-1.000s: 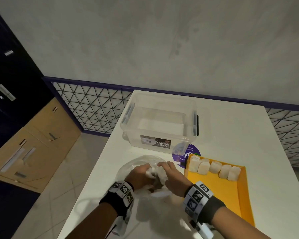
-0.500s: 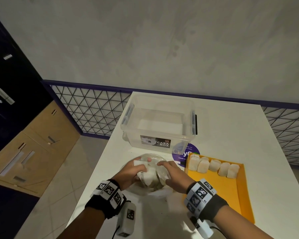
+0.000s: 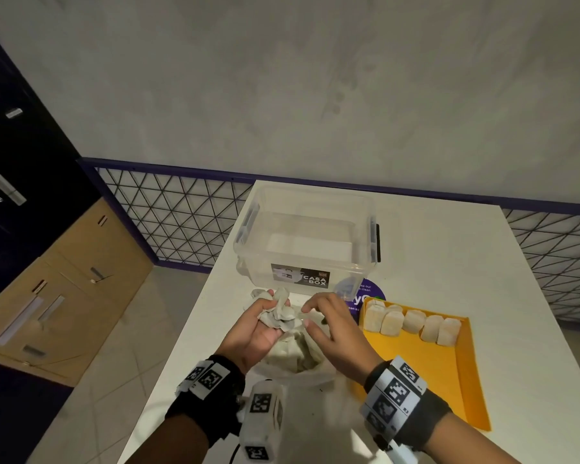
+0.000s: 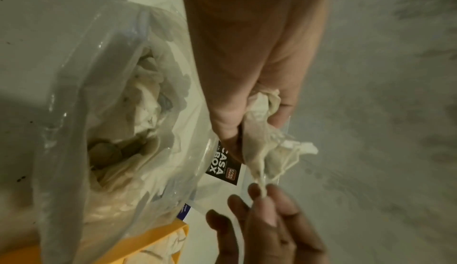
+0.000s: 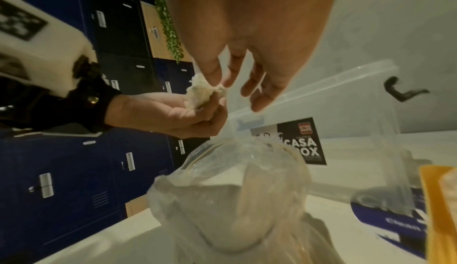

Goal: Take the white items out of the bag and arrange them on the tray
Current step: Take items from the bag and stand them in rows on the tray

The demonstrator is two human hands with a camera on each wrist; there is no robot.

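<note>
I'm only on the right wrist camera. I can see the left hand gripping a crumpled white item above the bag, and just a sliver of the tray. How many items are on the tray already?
Observer: In the head view, at least five white items stand in a row on the orange tray.
Operator: Where on the tray is that row?
Observer: Along its far end, the end toward the clear box.
Operator: Is anything left in the bag?
Observer: Yes. The left wrist view looks into the open bag and shows bunched white contents inside.
</note>
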